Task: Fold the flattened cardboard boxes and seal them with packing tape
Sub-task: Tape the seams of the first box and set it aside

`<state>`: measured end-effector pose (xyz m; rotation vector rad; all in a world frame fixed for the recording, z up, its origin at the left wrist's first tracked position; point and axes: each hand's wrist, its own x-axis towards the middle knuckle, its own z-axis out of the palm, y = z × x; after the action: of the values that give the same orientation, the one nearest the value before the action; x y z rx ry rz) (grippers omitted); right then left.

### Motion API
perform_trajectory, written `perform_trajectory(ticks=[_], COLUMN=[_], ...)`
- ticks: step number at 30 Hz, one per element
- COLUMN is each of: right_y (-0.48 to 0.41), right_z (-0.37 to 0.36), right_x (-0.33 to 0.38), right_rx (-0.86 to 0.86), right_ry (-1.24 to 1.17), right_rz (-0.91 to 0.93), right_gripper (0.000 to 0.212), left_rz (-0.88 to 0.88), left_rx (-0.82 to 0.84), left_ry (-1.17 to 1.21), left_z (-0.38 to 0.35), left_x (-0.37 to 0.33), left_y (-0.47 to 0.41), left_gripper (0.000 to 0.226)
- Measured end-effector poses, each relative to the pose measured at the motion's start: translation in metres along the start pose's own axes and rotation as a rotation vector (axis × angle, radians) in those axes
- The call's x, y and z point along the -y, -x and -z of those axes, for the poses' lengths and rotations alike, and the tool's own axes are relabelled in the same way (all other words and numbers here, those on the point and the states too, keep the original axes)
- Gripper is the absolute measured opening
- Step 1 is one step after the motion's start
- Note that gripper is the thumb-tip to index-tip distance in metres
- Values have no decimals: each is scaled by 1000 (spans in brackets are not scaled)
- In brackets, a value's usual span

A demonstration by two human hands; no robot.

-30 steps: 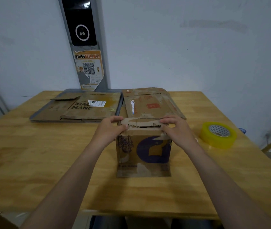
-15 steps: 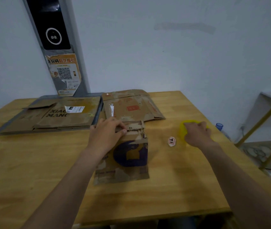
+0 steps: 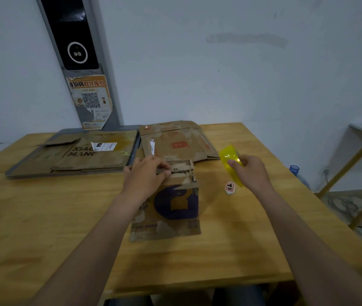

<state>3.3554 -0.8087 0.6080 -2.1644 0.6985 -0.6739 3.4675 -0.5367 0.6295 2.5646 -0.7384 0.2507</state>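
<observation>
Your left hand (image 3: 147, 176) lies with fingers spread across the box (image 3: 175, 204) top flaps, pressing them down, mid-tabletop (image 3: 43, 217). At the box's 3 o'clock, your right hand (image 3: 251, 173) grips the tilted yellow tape roll (image 3: 228, 156). Flattened boxes (image 3: 175, 144) lie at 12 o'clock.

1. The left forearm (image 3: 91, 250) and the right forearm (image 3: 308, 239) are bare from the lower edge of the frame to the wrists.
2. The left hand (image 3: 144, 175) and the right hand (image 3: 250, 173) are bare as well.
3. At bottom centre, below the table (image 3: 43, 217) edge, dark cloth (image 3: 237, 295) covers the lap; its kind is too blurred to tell.
</observation>
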Motion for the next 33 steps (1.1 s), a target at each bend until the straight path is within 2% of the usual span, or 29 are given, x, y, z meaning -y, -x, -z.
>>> perform_trajectory(ticks=[3, 6, 9, 11, 13, 15, 16, 18, 20, 24, 29, 31, 33], right_y=[14, 28, 33, 35, 39, 44, 46, 48, 47, 42, 39, 36, 34], right_z=[6, 5, -7, -22, -39, -51, -55, -60, -61, -59, -53, -51, -45], right_x=[57, 112, 147, 159, 162, 162, 163, 164, 166, 168, 179, 183, 185], right_rx=[-3, 45, 127, 191, 246, 287, 304, 344, 371, 378, 368, 349, 362], right_ry=[-223, -343, -404, -307, -179, -109, -78, -20, 18, 38, 4, -118, -226], right_rz=[164, 272, 312, 303, 304, 331, 358, 404, 413, 396, 434, 425, 431], right_gripper=[27, 22, 30, 35, 33, 25, 29, 33, 38, 43, 37, 51, 81], left_rz=[42, 92, 168, 235, 264, 167, 72, -80, -117, -109, -119, -37, 82], left_rx=[-18, -6, 55, -28, -221, -352, -343, -271, -243, -283, -531, -584, -620], left_ry=[98, 242, 507, 751, 937, 965, 953, 843, 773, 870, 878, 924, 1039], left_z=[2, 7, 12, 17, 26, 35, 38, 42, 44, 39, 34, 33, 34], left_x=[0, 2, 7, 7, 6, 7, 10, 16, 23, 32, 22, 15, 8], left_y=[1, -2, -5, -4, -1, -1, -1, 0, 0, 3, 3, 0, -5], left_gripper=[4, 21, 30, 27, 26, 16, 13, 32, 38, 25, 10, 12, 11])
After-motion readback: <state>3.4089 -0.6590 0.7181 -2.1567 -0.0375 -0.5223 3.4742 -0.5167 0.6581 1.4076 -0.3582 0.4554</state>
